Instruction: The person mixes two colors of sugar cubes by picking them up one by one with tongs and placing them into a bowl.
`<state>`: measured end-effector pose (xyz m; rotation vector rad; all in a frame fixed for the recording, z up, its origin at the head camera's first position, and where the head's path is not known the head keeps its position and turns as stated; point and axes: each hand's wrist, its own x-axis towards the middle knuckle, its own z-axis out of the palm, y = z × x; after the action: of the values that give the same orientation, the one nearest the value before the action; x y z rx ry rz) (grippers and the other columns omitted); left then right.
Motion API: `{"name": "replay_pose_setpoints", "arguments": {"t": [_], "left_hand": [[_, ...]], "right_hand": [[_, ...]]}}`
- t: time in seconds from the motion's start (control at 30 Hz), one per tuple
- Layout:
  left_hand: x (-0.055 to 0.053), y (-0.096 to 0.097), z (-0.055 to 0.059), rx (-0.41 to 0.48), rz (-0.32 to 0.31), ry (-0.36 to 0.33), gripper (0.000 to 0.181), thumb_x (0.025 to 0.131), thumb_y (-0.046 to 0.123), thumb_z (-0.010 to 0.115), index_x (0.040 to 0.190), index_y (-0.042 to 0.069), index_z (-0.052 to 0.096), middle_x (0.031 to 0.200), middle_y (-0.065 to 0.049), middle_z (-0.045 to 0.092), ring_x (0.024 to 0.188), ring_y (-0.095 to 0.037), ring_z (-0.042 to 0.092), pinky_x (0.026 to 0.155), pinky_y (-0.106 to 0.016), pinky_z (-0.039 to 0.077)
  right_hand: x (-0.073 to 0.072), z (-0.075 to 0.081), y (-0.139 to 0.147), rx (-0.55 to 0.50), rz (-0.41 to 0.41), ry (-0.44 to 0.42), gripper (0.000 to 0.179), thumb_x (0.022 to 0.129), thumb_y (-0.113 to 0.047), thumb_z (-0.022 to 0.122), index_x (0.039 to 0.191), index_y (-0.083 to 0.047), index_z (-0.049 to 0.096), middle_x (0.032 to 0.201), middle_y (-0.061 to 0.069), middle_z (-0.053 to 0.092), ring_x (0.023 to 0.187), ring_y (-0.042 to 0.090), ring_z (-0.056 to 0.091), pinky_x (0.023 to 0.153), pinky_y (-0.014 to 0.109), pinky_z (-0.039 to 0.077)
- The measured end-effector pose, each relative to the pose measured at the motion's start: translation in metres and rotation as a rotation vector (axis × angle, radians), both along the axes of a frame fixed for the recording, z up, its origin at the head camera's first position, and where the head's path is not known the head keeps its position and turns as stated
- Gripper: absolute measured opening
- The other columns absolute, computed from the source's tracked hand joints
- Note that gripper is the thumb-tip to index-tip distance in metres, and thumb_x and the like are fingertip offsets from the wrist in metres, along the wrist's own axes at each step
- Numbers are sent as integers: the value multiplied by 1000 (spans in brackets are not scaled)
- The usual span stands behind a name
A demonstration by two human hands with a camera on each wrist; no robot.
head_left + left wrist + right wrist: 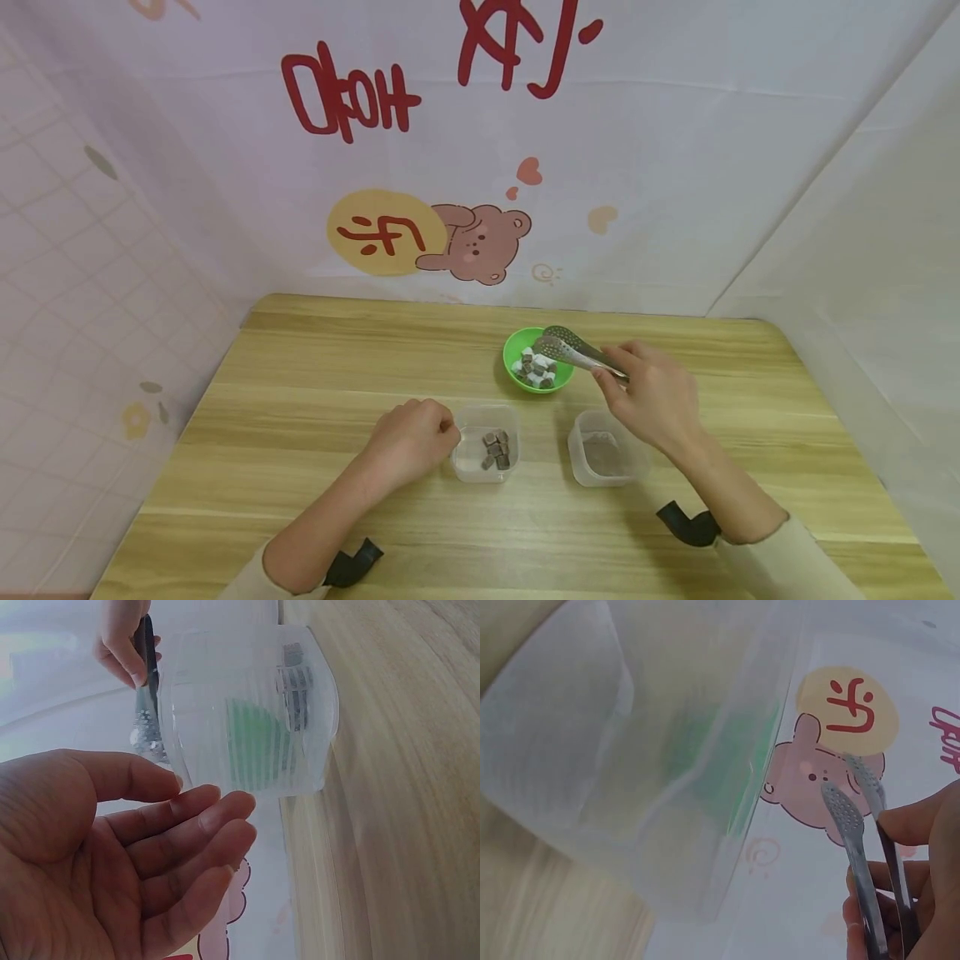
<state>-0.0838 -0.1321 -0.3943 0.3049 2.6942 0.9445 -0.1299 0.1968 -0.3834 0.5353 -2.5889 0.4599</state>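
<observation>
My right hand [652,396] grips metal tongs [572,352] with perforated, rounded tips, which stand apart above a green bowl [513,343]. Nothing shows between the tips in the right wrist view. The bowl holds brown and white cubes [537,367] mixed together. My left hand [412,437] is at the left rim of a clear plastic container [468,454], its fingers loosely curled and holding nothing in the left wrist view. Several brown cubes [497,450] lie in the right part of that container. Below my right hand stands a second clear container [592,477], with no cubes visible in it.
A wood-grain table [337,358] carries everything. Behind it hangs a white printed cloth [660,167] with a bear, and pale cloth walls rise at both sides. Black straps [352,567] show by both wrists.
</observation>
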Motion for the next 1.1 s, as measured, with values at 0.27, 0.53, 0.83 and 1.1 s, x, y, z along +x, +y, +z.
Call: {"name": "replay_pose_setpoints", "arguments": {"t": [0.27,0.53,0.83,1.1], "left_hand": [[0,-1,-1,9,-3,-2,42,96,12,61,58,18,46,52,8,34,48,-9,31,47,-28,25],[0,-1,-2,3,-4,6,40,97,13,61,58,18,50,52,8,35,48,-9,32,47,-28,26],[1,-1,-2,3,-6,8,39,97,12,62,59,16,53,52,7,37,48,-9,33,47,-28,28],[1,-1,-2,10,-8,8,41,97,11,61,58,17,50,51,7,35,47,-9,31,46,-27,25]], "right_hand": [[0,4,-5,48,136,-2,22,95,-19,74,111,-4,75,103,9,71,76,19,62,56,34,47],[1,13,-14,98,306,0,28,93,-14,77,117,-3,68,111,9,66,85,20,61,64,36,51],[2,19,-25,303,505,39,38,90,-13,80,123,-1,65,116,8,67,106,28,66,90,43,56],[3,23,-40,505,560,84,37,91,-18,80,123,-4,68,115,5,70,109,27,65,94,43,51]]}}
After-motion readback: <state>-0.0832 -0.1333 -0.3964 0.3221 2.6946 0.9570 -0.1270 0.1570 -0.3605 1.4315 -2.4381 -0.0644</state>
